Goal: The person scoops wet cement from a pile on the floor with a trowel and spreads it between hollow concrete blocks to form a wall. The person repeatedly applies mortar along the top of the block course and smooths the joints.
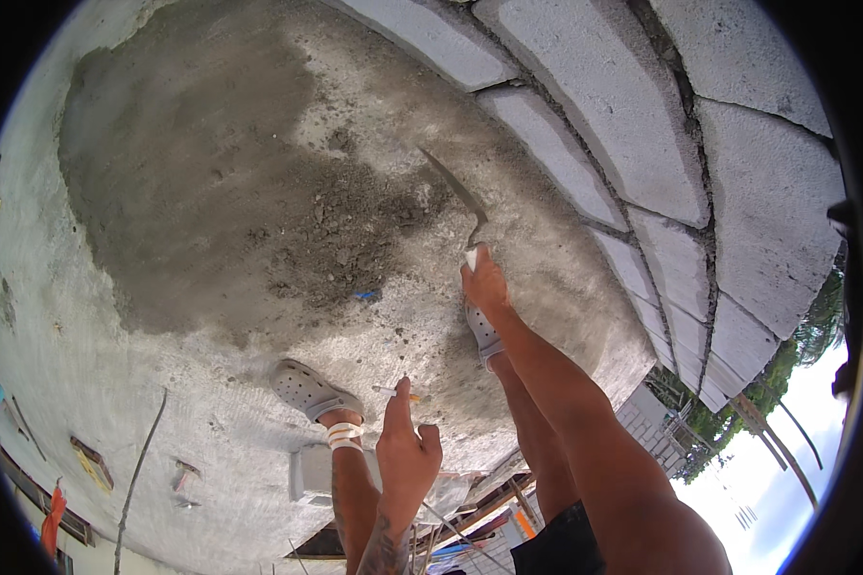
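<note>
My right hand [486, 286] is closed round the pale handle of a trowel [462, 195]. Its thin dark blade points up and to the left, at the right edge of a crumbly grey mortar heap [340, 230]. Lower down, my left hand [408, 452] is raised with a lit-looking cigarette [384, 390] between its fingers, the white part to the left and the orange end to the right. A smooth, darker patch of wet mortar [182, 163] spreads left of the heap over the paler concrete floor [58, 355].
A block wall [594, 86] with dark joints rises on the right. My grey clogs [307, 387] stand on the floor, with a small blue scrap [365, 295] nearby. At lower left lie a thin rod [140, 470] and a wooden-framed piece [91, 464]; a pale block [309, 474] sits behind my left leg.
</note>
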Demonstrator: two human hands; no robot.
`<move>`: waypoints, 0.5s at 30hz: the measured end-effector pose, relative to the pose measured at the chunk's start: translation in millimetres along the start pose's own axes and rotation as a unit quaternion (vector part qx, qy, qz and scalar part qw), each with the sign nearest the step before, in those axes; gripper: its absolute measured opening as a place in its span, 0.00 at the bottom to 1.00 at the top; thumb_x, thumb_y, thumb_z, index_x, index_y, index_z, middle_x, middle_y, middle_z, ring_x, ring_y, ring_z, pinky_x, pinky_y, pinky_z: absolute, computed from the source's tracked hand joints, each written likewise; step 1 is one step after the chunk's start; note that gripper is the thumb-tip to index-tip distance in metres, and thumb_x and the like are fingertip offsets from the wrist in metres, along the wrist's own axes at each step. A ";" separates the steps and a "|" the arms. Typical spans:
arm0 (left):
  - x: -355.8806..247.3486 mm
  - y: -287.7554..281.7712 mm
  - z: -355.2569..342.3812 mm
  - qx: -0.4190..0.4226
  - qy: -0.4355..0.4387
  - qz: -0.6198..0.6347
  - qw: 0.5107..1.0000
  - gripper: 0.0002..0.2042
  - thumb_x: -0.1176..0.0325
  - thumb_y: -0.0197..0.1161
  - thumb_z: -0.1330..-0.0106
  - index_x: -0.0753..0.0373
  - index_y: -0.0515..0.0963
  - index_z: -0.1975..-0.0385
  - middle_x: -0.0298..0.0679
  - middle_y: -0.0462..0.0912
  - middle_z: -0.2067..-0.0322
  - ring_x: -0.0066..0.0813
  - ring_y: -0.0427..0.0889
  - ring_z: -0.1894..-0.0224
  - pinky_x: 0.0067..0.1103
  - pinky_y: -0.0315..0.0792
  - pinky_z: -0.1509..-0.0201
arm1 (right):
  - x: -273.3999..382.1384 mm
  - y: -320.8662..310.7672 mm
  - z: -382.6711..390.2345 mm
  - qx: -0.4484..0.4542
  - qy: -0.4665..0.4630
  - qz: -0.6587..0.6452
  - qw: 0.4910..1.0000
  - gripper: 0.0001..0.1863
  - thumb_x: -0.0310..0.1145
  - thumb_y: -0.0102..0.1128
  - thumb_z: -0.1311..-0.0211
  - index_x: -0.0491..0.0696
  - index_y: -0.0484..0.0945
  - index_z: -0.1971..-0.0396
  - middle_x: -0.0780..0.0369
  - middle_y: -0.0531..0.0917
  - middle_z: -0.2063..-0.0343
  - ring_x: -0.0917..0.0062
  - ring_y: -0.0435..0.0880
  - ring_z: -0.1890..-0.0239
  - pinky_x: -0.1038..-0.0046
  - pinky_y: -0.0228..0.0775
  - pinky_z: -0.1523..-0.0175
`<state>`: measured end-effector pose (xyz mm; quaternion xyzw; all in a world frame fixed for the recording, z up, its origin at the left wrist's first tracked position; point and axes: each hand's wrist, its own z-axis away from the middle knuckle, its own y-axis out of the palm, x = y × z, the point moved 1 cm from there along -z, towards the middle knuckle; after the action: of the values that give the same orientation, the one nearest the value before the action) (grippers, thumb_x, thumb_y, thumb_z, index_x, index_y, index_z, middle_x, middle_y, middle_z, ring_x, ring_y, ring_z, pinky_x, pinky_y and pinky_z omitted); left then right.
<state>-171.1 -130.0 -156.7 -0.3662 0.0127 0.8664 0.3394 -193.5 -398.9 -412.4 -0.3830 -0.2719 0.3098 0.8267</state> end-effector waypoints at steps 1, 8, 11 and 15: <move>0.9 -6.5 -0.3 -0.013 -0.010 0.006 1.000 0.32 0.79 0.53 0.44 0.71 0.61 0.34 0.61 0.73 0.44 0.57 0.80 0.50 0.35 0.78 0.53 | -15.7 -12.2 6.2 -0.030 0.086 -0.062 0.994 0.21 0.33 0.57 0.37 0.39 0.65 0.48 0.43 0.83 0.69 0.50 0.86 0.69 0.53 0.79 0.66; 16.1 -11.6 3.4 -0.053 -0.034 0.067 0.996 0.32 0.80 0.52 0.43 0.71 0.61 0.33 0.60 0.73 0.44 0.48 0.82 0.59 0.31 0.77 0.61 | 65.7 21.6 -52.9 -0.105 0.245 -0.536 0.801 0.11 0.30 0.55 0.37 0.38 0.66 0.67 0.55 0.76 0.81 0.66 0.77 0.85 0.63 0.72 0.81; 21.8 -25.3 0.5 -0.075 -0.082 0.083 0.990 0.33 0.81 0.52 0.42 0.69 0.60 0.31 0.56 0.74 0.43 0.33 0.81 0.66 0.24 0.75 0.65 | 157.0 86.4 -29.1 -0.070 0.212 -0.398 0.890 0.18 0.33 0.55 0.33 0.33 0.64 0.57 0.44 0.81 0.71 0.59 0.84 0.73 0.62 0.75 0.70; 29.5 -73.5 -9.8 -0.257 -0.078 0.179 0.947 0.33 0.81 0.49 0.41 0.66 0.60 0.30 0.50 0.71 0.37 0.23 0.74 0.72 0.20 0.73 0.67 | 205.7 117.2 40.6 0.116 0.114 -0.307 0.938 0.37 0.40 0.55 0.32 0.31 0.52 0.34 0.36 0.81 0.62 0.45 0.83 0.58 0.55 0.76 0.54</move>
<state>-135.8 -59.1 -166.2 -0.3642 -0.1715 0.9124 0.0734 -121.2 -171.5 -440.0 -0.2147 -0.2424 0.0247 0.9458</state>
